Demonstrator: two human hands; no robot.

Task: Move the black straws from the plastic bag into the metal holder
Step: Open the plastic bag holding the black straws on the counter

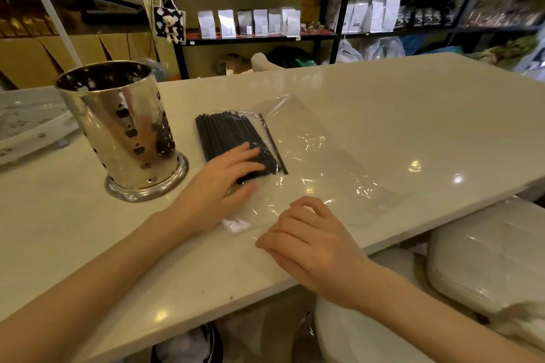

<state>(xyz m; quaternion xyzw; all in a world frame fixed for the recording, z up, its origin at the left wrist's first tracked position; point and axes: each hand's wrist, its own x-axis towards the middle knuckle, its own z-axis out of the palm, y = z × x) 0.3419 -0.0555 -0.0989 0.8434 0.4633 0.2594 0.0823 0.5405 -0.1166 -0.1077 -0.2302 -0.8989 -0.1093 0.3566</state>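
Left grip: the left hand [227, 177] lies at frame centre with fingers spread flat on the near end of the black straws [227, 134], thumb alongside the bundle; it presses rather than encloses them.
Right grip: the right hand [312, 242], lower centre, is loosely curled with fingertips resting on the near edge of the plastic bag [318, 156]; whether it pinches the film cannot be told.
Straws: a flat bundle lying at the bag's left end, far tips poking past the film; one straw lies apart just to the right.
Metal holder [124, 130]: upright at left of frame, just beside the bundle, mouth open.
Hidden: the straws' near ends are under the left fingers; the clear bag's outline is hard to trace.
Edges: the counter [413, 115] edge runs diagonally under the right wrist.
Open room: bare counter stretches to the right of the bag.
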